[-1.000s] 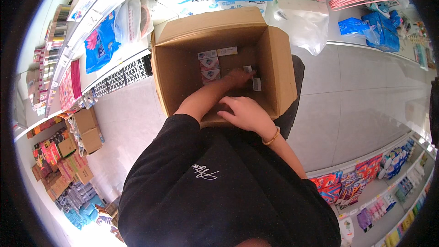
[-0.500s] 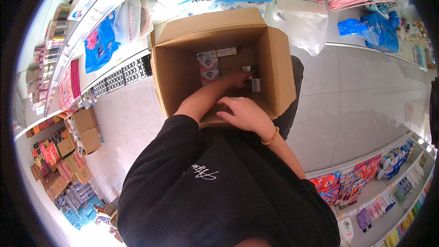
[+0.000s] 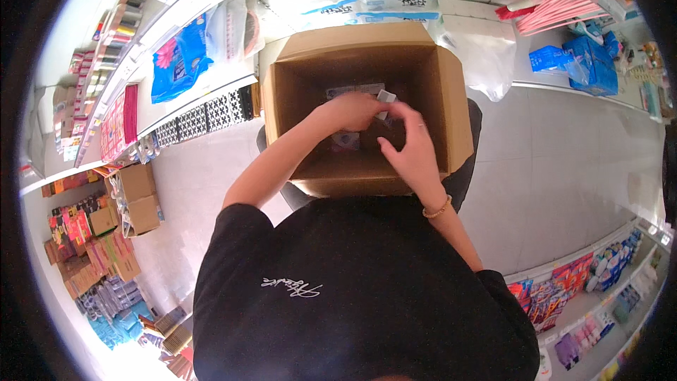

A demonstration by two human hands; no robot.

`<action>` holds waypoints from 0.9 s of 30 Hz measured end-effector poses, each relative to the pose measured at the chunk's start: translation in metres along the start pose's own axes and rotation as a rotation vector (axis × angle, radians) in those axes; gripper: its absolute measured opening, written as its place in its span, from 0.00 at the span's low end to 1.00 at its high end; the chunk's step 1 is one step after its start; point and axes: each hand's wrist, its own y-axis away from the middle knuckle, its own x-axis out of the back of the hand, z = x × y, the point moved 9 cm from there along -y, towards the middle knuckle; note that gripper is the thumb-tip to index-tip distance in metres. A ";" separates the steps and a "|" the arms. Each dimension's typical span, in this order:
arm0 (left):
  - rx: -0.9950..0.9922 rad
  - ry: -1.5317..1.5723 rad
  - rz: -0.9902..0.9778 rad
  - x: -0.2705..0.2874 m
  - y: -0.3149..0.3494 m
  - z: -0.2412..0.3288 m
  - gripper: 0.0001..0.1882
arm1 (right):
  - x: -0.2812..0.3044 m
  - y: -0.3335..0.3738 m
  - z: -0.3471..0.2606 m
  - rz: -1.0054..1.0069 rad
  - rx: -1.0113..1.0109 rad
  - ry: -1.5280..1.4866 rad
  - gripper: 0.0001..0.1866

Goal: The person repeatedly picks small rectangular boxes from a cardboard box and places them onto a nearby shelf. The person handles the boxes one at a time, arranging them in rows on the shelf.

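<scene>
A deep open cardboard box [image 3: 455, 113] stands in front of me with its flaps raised. Over its opening, my left hand [image 3: 352, 111] is closed around a small white box [image 3: 386, 97], whose pale end sticks out past the fingers. My right hand [image 3: 415, 148] is just to the right, thumb and fingers apart. Its fingertips come close to the small white box; whether they touch it I cannot tell. On the cardboard bottom lie several small white-and-pink boxes, one of them a pink-marked box [image 3: 345, 142] below my left wrist. My left hand hides part of them.
Beyond the cardboard box, a white shelf holds blue-and-white packs [image 3: 396, 0], a clear plastic bag [image 3: 483, 53] and pink sticks [image 3: 564, 8]. A blue package [image 3: 180, 60] sits on the left shelf. Cartons [image 3: 137, 201] stand on the floor at left; stocked shelves [image 3: 564, 289] line the lower right.
My left hand has come up from the bottom of the cardboard box with the small white box. My right hand has moved from the near rim to beside it. The view has shifted slightly.
</scene>
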 end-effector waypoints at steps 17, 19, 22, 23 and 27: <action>-0.247 1.274 0.776 0.012 0.160 0.014 0.37 | 0.009 -0.013 -0.028 -0.036 0.083 -0.245 0.54; -0.248 1.340 0.716 0.008 0.153 0.017 0.43 | 0.012 -0.014 -0.044 0.042 0.206 -0.166 0.51; -0.340 1.622 0.604 0.000 0.130 0.041 0.52 | -0.003 -0.016 -0.065 -0.012 0.174 -0.194 0.46; -0.321 1.645 0.583 -0.004 0.119 0.044 0.51 | -0.008 -0.015 -0.067 -0.037 0.156 -0.185 0.46; -0.383 1.892 0.526 -0.011 0.102 0.048 0.44 | -0.013 -0.018 -0.088 -0.075 0.244 -0.156 0.52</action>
